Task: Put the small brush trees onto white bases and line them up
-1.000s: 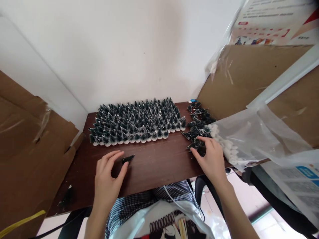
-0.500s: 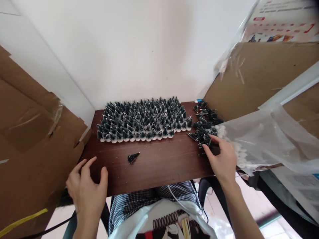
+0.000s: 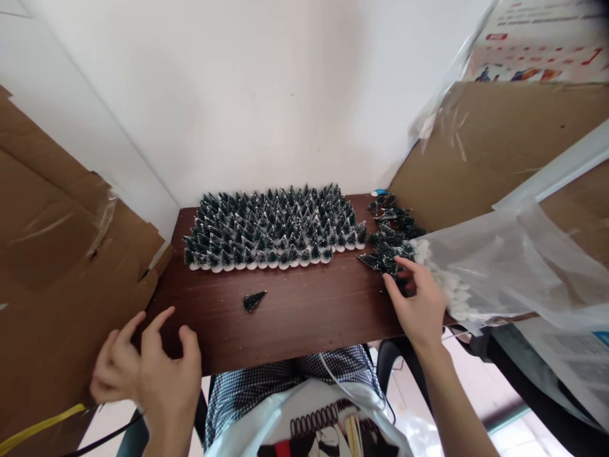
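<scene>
Many miniature snow-tipped Christmas trees (image 3: 276,228) stand upright in close rows on the dark wooden table, white bases showing along the front. One loose tree (image 3: 254,301) without a visible white base lies on its side in front of them. At the right, my right hand (image 3: 421,301) is at a heap of lying trees (image 3: 397,228), thumb and index finger apart; dark bristles show behind and between them, and I see nothing gripped. My left hand (image 3: 152,368) hovers over the table's front left corner, fingers spread and curved, holding nothing.
A cardboard box (image 3: 57,241) flanks the table (image 3: 304,317) on the left. Another cardboard box (image 3: 514,139) stands on the right, with a clear plastic bag (image 3: 499,266) by the heap. A white wall (image 3: 266,95) rises behind. A yellow strap (image 3: 42,425) lies lower left.
My left hand has moved left and slightly down, its fingers spreading wider. My right hand has shifted a little left at the heap. The trees stay where they were.
</scene>
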A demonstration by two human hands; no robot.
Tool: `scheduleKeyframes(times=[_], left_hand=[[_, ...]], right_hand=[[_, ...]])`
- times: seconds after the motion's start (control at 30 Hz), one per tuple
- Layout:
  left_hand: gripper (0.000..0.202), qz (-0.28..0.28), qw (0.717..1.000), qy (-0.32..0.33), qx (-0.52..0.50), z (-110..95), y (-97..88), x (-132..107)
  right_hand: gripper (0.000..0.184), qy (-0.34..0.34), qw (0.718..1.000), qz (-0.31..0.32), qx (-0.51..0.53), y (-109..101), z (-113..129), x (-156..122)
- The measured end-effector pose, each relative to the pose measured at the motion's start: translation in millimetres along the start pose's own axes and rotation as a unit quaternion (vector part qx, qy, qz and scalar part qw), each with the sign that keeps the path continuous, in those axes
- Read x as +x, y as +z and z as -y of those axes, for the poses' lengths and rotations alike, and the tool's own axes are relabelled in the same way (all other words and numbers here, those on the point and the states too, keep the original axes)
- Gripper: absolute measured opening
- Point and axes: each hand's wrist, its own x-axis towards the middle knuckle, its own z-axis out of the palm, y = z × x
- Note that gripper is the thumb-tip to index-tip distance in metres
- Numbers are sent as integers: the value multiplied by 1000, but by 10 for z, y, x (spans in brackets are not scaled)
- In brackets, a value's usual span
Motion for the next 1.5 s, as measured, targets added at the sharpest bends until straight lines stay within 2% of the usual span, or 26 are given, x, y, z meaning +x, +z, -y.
scheduleKeyframes(times=[0.17, 0.27, 0.43, 0.53, 0.6, 0.7, 0.83, 0.97, 1.13, 1.2, 1.23, 1.3, 1.37, 1.43, 1.5], left_hand=[[35, 33, 998, -26, -50, -52, -14, 47], [33, 30, 997, 5, -72, -51, -13, 63], [34, -33, 997, 64, -39, 80, 16, 20], [42, -73, 996, 51, -9, 112, 18, -18], [45, -75, 997, 24, -1, 88, 7, -42], [41, -61, 998, -3, 0, 41, -8, -69], [38, -50, 999, 0, -17, 67, 14, -63], [43, -1, 998, 20, -52, 100, 43, -6], [32, 43, 994, 19, -96, -68, 56, 44], [30, 67, 991, 22, -114, -147, 66, 48], [30, 76, 989, 23, -122, -177, 72, 50], [31, 89, 987, 25, -134, -216, 84, 56], [32, 95, 984, 30, -149, -234, 94, 65], [32, 100, 981, 36, -163, -243, 103, 71], [31, 101, 979, 45, -170, -252, 107, 68]], right_hand=[[32, 10, 1000, 1, 2, 6, -12, 2], [32, 15, 1000, 2, 5, -8, -19, 0], [31, 22, 1000, 5, 8, -25, -41, -14], [34, 28, 999, 7, 18, -11, -65, -28], [39, 39, 999, 8, 30, 4, -73, -32], [38, 45, 998, 5, 36, 16, -53, -19], [27, 9, 1000, 10, 17, 7, 15, 15], [18, -51, 997, 55, 8, 48, 70, -2], [14, -81, 990, 117, 10, 77, 136, -10], [16, -93, 989, 113, 21, -53, 174, 61], [17, -94, 991, 92, 27, -165, 189, 118], [19, -93, 995, 30, 29, -464, 193, 270], [20, -78, 995, -56, -19, -818, 139, 461], [18, -30, 990, -114, -73, -1156, 16, 676], [17, 20, 991, -99, -94, -1419, -154, 896]])
